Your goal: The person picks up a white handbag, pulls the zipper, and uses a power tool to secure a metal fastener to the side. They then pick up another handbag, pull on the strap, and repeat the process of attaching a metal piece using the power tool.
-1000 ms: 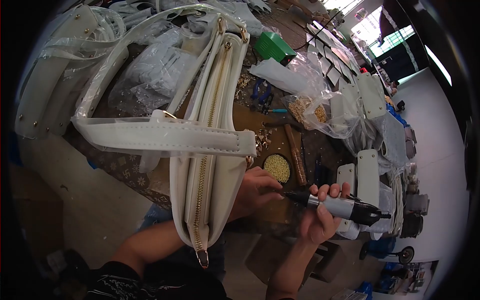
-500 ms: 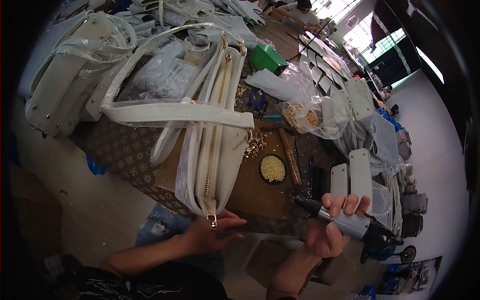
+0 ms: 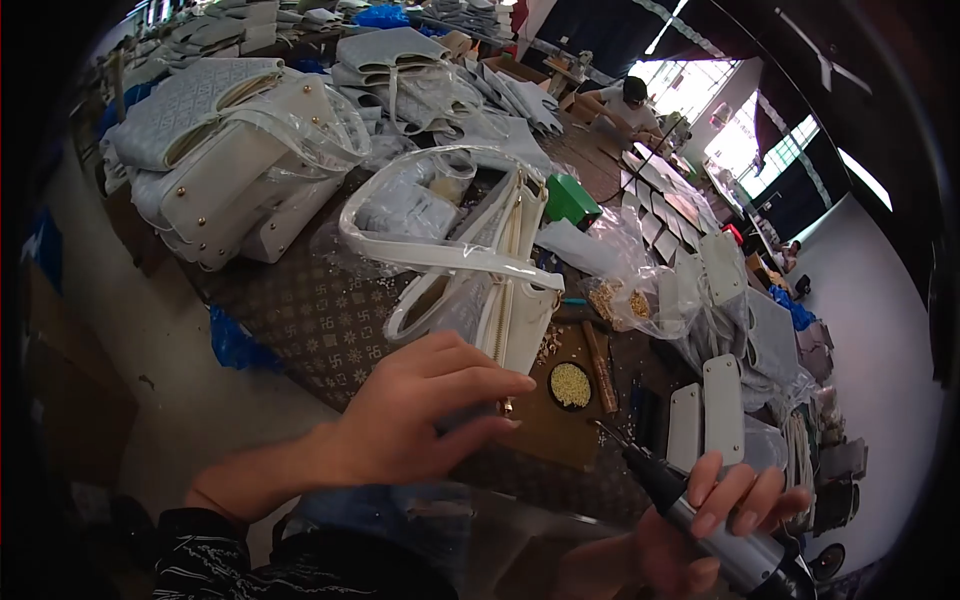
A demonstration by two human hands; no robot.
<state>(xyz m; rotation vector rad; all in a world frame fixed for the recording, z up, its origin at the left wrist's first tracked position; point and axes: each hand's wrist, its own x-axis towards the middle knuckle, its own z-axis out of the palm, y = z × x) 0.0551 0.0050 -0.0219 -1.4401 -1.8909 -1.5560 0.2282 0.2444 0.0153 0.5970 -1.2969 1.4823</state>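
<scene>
- Two bare hands at work. The left hand [image 3: 430,410], at 7 o'clock from the centre of the view, is empty and partly open, thumb apart from its curved fingers, in front of the lower end of the bag; I cannot tell whether it touches it.
- The right hand [image 3: 725,515], at 4 to 5 o'clock, grips one silver-and-black cylindrical hand tool [image 3: 735,550], its smooth body tapering to a thin metal tip that points to 10 o'clock.
- One smooth white handbag with a gold metal zip [image 3: 520,290] stands near the centre, its looped strap in clear, shiny plastic.
- One round black dish of tiny pale-yellow pieces [image 3: 570,386] sits at 4 to 5 o'clock on one flat amber-brown board [image 3: 560,432]; one brown rod-shaped handle [image 3: 600,367] lies at 4 o'clock.
- Two white rounded panels with metal studs [image 3: 723,410] are at 4 o'clock, beyond the handle.
- One crinkled clear plastic bag of gold-coloured bits [image 3: 636,303] is at 3 o'clock; one green box [image 3: 572,200] is between 1 and 2.
- Several white bags, some with gold studs [image 3: 235,175], are heaped at 10 o'clock on a dark brown patterned table cover [image 3: 320,325].
- One person in a dark cap [image 3: 628,105] is at 1 o'clock.
</scene>
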